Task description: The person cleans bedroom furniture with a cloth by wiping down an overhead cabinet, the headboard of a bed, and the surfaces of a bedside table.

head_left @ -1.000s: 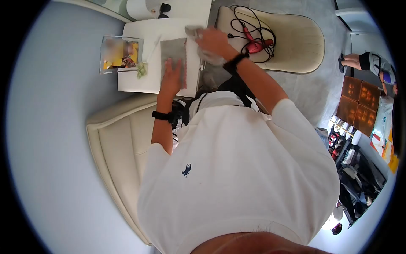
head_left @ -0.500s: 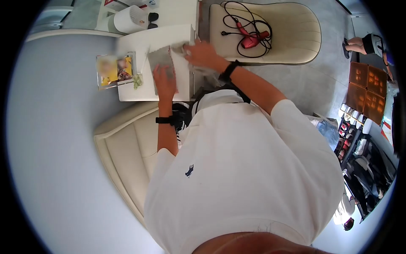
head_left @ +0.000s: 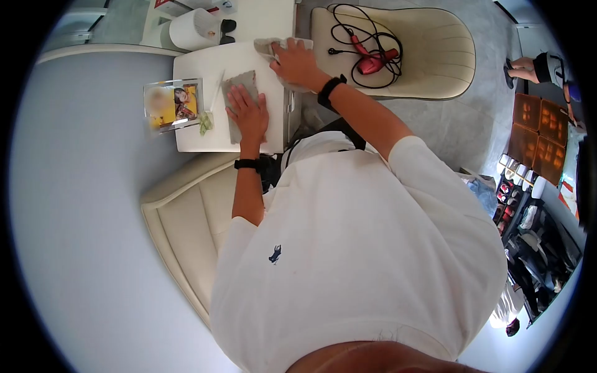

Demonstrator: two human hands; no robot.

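Note:
My left hand (head_left: 247,116) lies flat with its fingers apart on a grey cloth (head_left: 231,128) with a wavy edge. The cloth is spread on a small white table (head_left: 196,68). At the table's right edge, my right hand (head_left: 297,64) grips a second piece of grey-beige cloth (head_left: 265,46). That piece is rumpled and partly hidden under the hand; whether the two pieces join cannot be seen. Beside the left cloth are a thin white stick-like object (head_left: 217,90) and a small green crumpled item (head_left: 205,122).
A clear frame with a yellow picture (head_left: 173,105) stands at the table's left edge. Behind is a white bin-like container (head_left: 191,30). On the cream seat (head_left: 444,53) lies a red hair dryer (head_left: 376,61) with a coiled black cord. Another person (head_left: 542,66) stands far right.
My right hand has moved slightly up and now presses its cloth by the table edge. The left hand has shifted right on its cloth and lies flatter.

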